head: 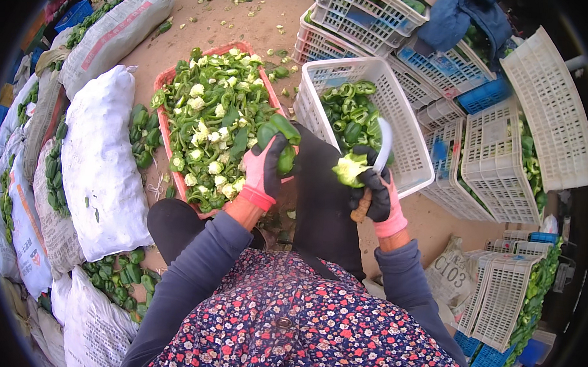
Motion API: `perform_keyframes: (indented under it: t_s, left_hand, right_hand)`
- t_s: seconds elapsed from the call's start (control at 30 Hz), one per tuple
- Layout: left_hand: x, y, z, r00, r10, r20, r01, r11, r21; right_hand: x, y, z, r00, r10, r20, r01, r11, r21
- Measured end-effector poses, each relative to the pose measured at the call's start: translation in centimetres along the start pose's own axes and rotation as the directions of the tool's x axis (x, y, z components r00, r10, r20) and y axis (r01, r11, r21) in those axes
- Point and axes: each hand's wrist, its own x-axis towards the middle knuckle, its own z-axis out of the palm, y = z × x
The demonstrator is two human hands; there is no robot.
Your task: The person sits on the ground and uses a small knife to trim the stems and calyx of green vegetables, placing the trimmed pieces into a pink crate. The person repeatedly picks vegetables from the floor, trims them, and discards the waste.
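Note:
My left hand (265, 169), in a pink and black glove, grips green bell peppers (279, 130) over the near right side of a red plastic crate (165, 136). That crate is heaped with cut pepper tops (223, 112), many showing pale seed cores. In my right hand (384, 200), gloved alike, is a knife with a curved blade (385, 141) and a wooden handle (361, 207). The same hand also holds a cut pepper piece (350, 169) with its pale core showing. Beyond it stands a white plastic crate (409, 134) containing hollowed peppers (352, 112).
Stuffed white sacks (103, 163) lie along the left, with loose green peppers (144, 136) between them and the red crate. Stacked white crates (499, 159) line the right side. Blue cloth (454, 22) drapes over crates at the upper right. Pepper scraps litter the ground (207, 24).

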Motion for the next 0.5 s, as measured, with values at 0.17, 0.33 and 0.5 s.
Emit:
perform_keyframes:
  t_s: [0.17,0.33,0.5]
  left_hand:
    - [2.2,0.9,6.8,0.759,0.528,0.381,-0.651,0.590,0.478]
    - [-4.0,-2.2,2.1,0.817,0.397,0.418,-0.567,0.424,0.706]
    - [-7.7,-0.5,-3.1,0.963,0.243,0.118,-0.270,0.858,0.437]
  right_hand:
    - [-2.5,2.9,1.8,0.990,-0.070,-0.123,0.063,0.996,-0.058]
    - [-0.8,3.7,3.2,0.949,-0.297,-0.108,0.224,0.874,-0.431]
    - [1.4,6.6,6.7,0.964,-0.231,0.134,0.266,0.856,-0.443]
